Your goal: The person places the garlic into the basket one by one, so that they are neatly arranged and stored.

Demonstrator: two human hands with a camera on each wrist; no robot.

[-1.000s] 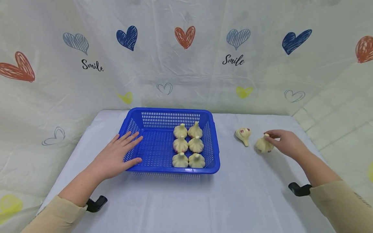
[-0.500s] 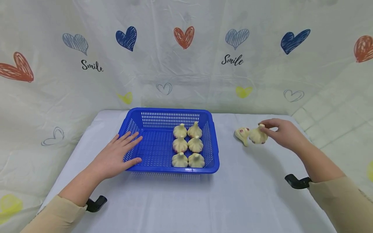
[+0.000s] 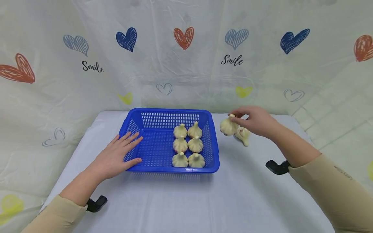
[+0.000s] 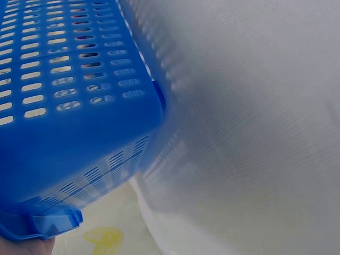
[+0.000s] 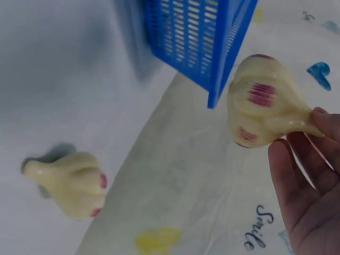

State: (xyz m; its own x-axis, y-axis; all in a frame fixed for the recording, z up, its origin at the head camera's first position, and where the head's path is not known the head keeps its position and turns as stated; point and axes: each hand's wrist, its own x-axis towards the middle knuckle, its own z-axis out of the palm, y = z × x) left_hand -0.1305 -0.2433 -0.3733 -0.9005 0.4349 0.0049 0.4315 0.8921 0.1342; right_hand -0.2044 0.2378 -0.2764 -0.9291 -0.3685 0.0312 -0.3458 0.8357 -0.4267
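A garlic bulb [image 3: 228, 126], cream with purple-red patches, hangs by its stem from my right hand [image 3: 259, 121], whose thumb and fingers pinch the stem. It is raised above the table, just right of the blue basket [image 3: 175, 170]. In the right wrist view the pinched garlic bulb [image 5: 265, 106] shows its patched base. My left hand [image 3: 116, 157] lies spread with straight fingers over the basket's left rim. Inside the basket, several garlic bulbs [image 3: 180, 145] stand in two columns on the right side, stems up.
Another garlic bulb [image 3: 243, 136] lies on its side on the white-covered table [image 3: 163, 204], partly behind the held one in the head view. A white curtain [image 3: 204, 71] printed with hearts hangs behind the table. The basket's perforated wall [image 4: 64, 69] fills the upper left of the left wrist view.
My right hand has lifted the garlic bulb off the table and carried it left, past the lying bulb, toward the basket. My left hand has stayed on the rim.
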